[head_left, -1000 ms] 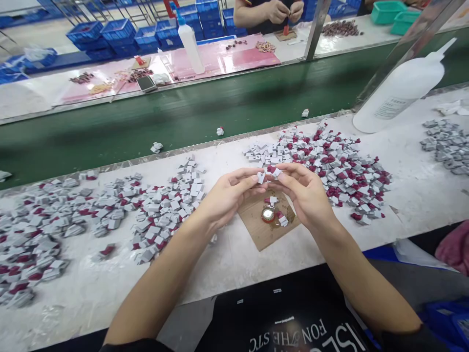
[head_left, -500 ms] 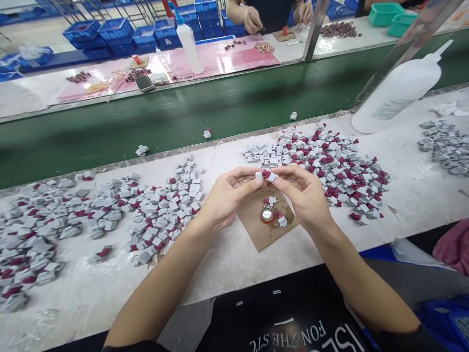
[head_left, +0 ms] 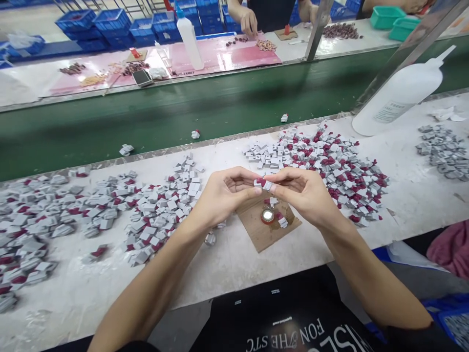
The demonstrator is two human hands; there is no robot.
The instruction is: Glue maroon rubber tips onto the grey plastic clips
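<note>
Between the fingertips of both hands is a small white and dark-red plastic piece [head_left: 263, 183]. My left hand [head_left: 225, 195] pinches its left end with thumb and fingers. At its right end, my right hand [head_left: 304, 193] does the same. Just below them a square of brown cardboard [head_left: 256, 238] lies on the table. On it rests a bottle cap [head_left: 267, 215] with something shiny inside, perhaps liquid. Two similar white and red pieces lie beside the cap, one above it [head_left: 271, 201] and another to its right [head_left: 282, 222].
Heaps of white and red pieces lie left [head_left: 154, 215] and right [head_left: 340, 171]. Grey pieces [head_left: 443, 151] sit far right, near a large white squeeze bottle [head_left: 399, 98]. A green conveyor belt [head_left: 234, 112] carries several pieces. Across it, a co-worker's hand [head_left: 249, 22] reaches to the table.
The piece in my fingers has dropped slightly and turned. My left hand has shifted a little left. Pieces on the belt have moved left. The co-worker's hand has lowered to the table.
</note>
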